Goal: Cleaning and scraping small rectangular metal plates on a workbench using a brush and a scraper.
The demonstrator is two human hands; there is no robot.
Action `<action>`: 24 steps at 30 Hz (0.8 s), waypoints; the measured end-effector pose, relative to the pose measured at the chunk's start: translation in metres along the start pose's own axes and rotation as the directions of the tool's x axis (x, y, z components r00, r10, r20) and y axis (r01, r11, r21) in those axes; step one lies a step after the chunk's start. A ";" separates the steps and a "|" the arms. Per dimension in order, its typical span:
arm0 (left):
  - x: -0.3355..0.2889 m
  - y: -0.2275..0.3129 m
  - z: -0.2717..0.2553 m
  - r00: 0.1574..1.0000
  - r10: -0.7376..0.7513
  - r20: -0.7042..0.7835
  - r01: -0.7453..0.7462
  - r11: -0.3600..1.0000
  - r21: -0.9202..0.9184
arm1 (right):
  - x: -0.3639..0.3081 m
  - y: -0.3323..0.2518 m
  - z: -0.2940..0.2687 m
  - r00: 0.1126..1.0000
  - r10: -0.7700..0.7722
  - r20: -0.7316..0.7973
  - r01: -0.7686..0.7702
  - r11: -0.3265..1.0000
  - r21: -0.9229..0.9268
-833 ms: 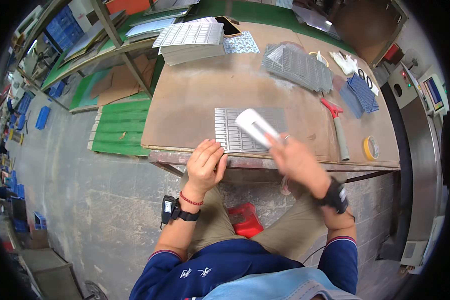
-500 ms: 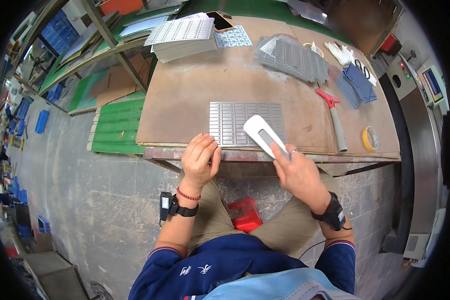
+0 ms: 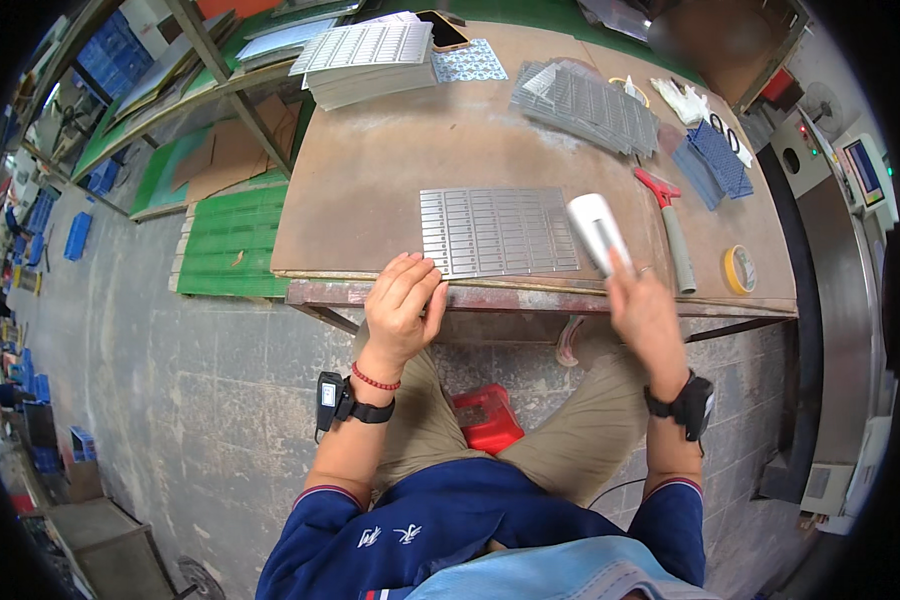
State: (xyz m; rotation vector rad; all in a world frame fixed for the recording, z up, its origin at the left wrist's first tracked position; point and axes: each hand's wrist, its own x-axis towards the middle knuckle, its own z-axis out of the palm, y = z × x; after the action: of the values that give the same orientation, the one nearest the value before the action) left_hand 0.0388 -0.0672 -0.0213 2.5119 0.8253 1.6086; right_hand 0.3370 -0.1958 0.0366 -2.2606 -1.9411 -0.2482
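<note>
A thin grey sheet [image 3: 500,230] marked with rows of small rectangular cells lies flat near the table's front edge. My left hand [image 3: 400,312] grips its near left corner, fingers bent together over the edge. In my right hand [image 3: 650,318] is a white handheld tool [image 3: 594,222] with a rounded far end and a grey inset; its exact kind is unclear. The tool is just right of the sheet, and my fingers wrap its near end.
On the table [image 3: 360,200] are a stack of white printed sheets [image 3: 370,75], a phone [image 3: 448,32], a pile of grey sheets [image 3: 590,108], a red-headed scraper [image 3: 668,225], yellow tape [image 3: 739,270], blue textured pieces [image 3: 715,165] and white gloves [image 3: 682,102]. A red stool [image 3: 488,420] shows below.
My right hand has swung the white tool rightward, off the sheet's surface to beside its right edge. My left hand stays at the near left corner.
</note>
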 end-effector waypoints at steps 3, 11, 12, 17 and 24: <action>-0.001 -0.001 0.004 1.000 0.001 -0.002 -0.001 1.000 0.005 | 0.005 0.028 0.007 0.996 0.068 -0.049 -0.068 0.998 -0.001; -0.003 0.001 0.000 1.000 -0.020 -0.005 0.020 1.000 -0.007 | 0.007 -0.009 -0.007 0.998 -0.027 0.060 0.021 0.995 0.101; -0.002 0.000 0.001 1.000 -0.018 0.005 0.018 1.000 -0.006 | 0.018 0.002 -0.007 0.994 0.068 0.089 -0.074 0.995 0.068; -0.002 0.000 0.000 1.000 -0.031 0.001 0.031 0.999 -0.005 | 0.031 -0.012 -0.018 0.988 -0.057 -0.144 0.100 0.945 0.311; 0.010 0.010 -0.013 0.957 -0.289 0.024 0.288 0.933 -0.215 | 0.046 -0.060 -0.003 0.928 -0.330 -0.175 0.361 0.670 0.649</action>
State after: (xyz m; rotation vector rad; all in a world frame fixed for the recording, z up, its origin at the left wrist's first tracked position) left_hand 0.0345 -0.0745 -0.0038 2.1234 0.9146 1.5192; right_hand 0.2842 -0.1431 0.0497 -1.3999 -1.9847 0.3300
